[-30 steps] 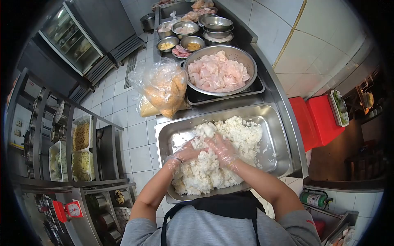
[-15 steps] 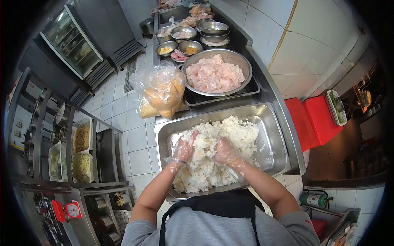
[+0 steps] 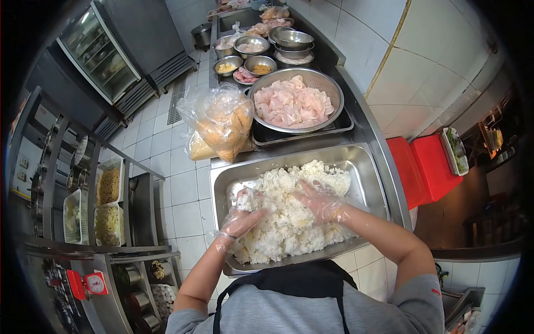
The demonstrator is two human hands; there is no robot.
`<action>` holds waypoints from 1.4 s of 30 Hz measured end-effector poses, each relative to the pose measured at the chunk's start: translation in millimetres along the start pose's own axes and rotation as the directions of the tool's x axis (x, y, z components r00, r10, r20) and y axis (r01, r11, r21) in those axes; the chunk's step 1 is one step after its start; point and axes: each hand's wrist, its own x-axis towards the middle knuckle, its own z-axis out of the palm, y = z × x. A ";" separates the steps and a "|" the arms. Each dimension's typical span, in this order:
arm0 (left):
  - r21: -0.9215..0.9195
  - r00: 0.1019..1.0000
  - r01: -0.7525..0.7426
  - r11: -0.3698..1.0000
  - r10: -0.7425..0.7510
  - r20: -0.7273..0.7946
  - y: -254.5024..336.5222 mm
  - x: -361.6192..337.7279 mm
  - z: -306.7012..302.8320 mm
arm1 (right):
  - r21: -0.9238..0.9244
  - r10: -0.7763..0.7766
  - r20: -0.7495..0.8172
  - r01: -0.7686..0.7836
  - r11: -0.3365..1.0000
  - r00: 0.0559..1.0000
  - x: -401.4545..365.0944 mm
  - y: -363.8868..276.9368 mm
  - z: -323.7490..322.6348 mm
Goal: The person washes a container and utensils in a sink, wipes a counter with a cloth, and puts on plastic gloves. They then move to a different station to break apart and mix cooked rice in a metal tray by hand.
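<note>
White cooked rice (image 3: pixel 289 234) lies heaped in a large rectangular steel pan (image 3: pixel 370 189). My left hand (image 3: pixel 240 219), in a clear plastic glove, is at the left side of the heap. Its fingers curl round a clump of rice, with the thumb pointing right. My right hand (image 3: pixel 322 203), gloved the same way, rests on the right part of the heap. Its fingers are spread and point to the upper left, and their tips touch the rice.
Behind the pan stands a steel colander (image 3: pixel 334 89) of raw sliced meat on a black tray (image 3: pixel 345 125). A plastic bag of orange-brown crumbs (image 3: pixel 222 125) sits left of it. Several steel bowls (image 3: pixel 260 65) are farther back. Shelving (image 3: pixel 128 195) stands left, red boxes (image 3: pixel 428 167) right.
My hands have moved apart from the middle of the rice. The left went down and left with a clump; the right moved right and its fingers spread. The clump raised between them is no longer there.
</note>
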 end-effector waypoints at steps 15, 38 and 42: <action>0.300 0.863 -0.358 0.884 0.191 0.467 -70.3 30.5 33.6 | -0.101 -0.059 -0.012 0.057 0.993 0.998 88.6 10.3 4.8; 0.827 0.780 -0.346 0.442 0.626 -0.008 -46.9 28.4 33.9 | 0.755 0.220 -0.313 0.101 0.647 0.924 72.6 -14.6 47.5; 0.652 0.844 -0.356 0.670 0.530 -0.085 -21.5 29.0 35.9 | 0.744 0.353 -0.242 -0.061 0.666 0.904 11.1 -27.6 3.2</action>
